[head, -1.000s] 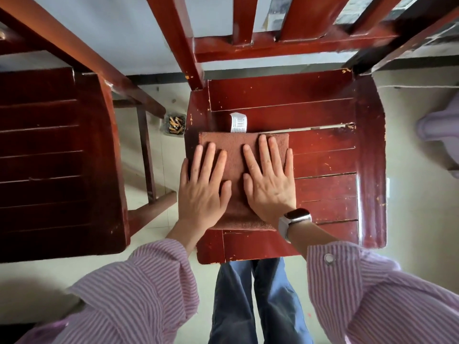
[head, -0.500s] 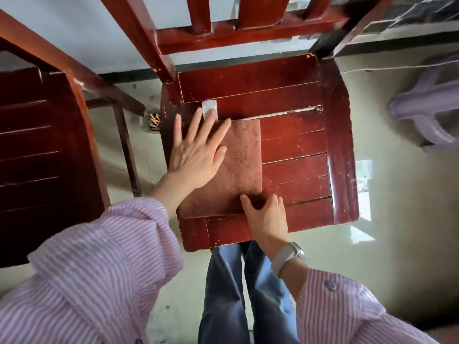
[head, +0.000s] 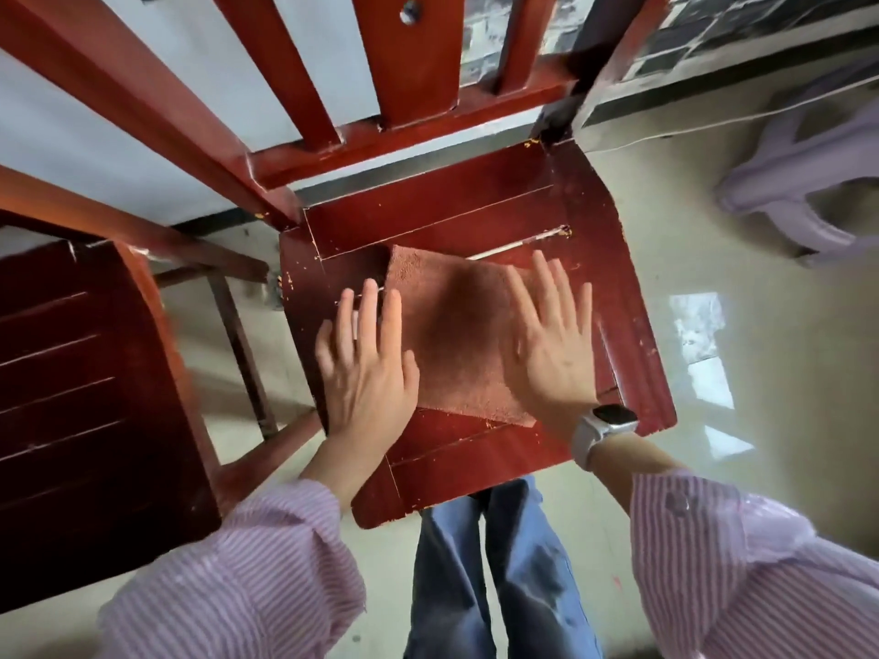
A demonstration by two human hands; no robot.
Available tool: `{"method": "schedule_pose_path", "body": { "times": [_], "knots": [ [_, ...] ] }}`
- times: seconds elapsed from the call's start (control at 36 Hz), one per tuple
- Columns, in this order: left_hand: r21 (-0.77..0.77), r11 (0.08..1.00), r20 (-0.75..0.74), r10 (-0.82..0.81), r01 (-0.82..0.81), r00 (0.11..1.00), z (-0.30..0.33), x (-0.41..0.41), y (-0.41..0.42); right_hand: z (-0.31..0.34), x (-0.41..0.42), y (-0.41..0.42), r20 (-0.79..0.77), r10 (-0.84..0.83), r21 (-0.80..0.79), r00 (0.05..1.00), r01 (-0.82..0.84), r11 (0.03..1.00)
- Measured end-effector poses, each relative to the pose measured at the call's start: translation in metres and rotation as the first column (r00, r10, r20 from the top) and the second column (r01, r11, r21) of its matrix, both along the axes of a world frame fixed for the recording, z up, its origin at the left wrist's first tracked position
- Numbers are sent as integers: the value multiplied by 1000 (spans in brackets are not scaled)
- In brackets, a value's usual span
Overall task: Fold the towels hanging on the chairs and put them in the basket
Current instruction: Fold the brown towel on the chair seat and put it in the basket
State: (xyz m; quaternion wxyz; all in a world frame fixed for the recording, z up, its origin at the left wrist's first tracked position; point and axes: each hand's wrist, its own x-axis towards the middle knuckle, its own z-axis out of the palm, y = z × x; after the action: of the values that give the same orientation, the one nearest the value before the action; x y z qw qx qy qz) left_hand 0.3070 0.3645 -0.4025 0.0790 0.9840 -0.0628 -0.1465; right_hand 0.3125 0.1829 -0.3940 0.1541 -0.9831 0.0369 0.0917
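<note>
A folded rust-brown towel (head: 456, 335) lies flat on the slatted seat of a red-lacquered wooden chair (head: 475, 463), slightly askew to the slats, its far corner toward the chair back and its near edge short of the seat front. The hard, level seat evidently serves as a folding board, giving the cloth something firm to be pressed against.

The left hand (head: 366, 368) is spread flat with fingers straight along the towel's left edge, partly on the bare wood; the right hand (head: 551, 344), also flat and straight-fingered, covers the towel's right edge. Neither hand grips anything. Set at opposite sides, the palms appear placed to square the bundle and smooth its creases, though both are motion-blurred and how firmly they press cannot be told. A smartwatch (head: 604, 428) is on the right wrist, and striped pink sleeves (head: 247, 573) frame the view above blue jeans (head: 494, 573).

A second dark-red chair (head: 81, 401) stands just beside on the left; no towel shows on its visible part. A pale purple plastic stool (head: 808, 183) sits well apart at the right on the glossy floor (head: 742, 354). No basket is in view, so the folded towel is judged ready to be lifted and carried to it.
</note>
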Motion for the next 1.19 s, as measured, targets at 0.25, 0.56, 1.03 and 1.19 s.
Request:
{"method": "schedule_pose_path", "body": {
  "times": [0.25,0.56,1.03,1.19],
  "knots": [
    [44,980,-203,-182,195,962,-37,17,-1,-39,-25,3,-236,131,-62,963,-150,987],
    [-333,763,-266,488,-554,832,-8,43,-7,-9,-19,-14,-369,-623,299,690,723,623],
    [-281,765,-503,397,-579,768,4,61,-6,-8,-7,-13,-562,-611,404,558,829,386],
    [-419,749,-397,357,-513,846,51,35,-24,34,-22,-19,-504,-627,532,594,785,316]
  ]
}}
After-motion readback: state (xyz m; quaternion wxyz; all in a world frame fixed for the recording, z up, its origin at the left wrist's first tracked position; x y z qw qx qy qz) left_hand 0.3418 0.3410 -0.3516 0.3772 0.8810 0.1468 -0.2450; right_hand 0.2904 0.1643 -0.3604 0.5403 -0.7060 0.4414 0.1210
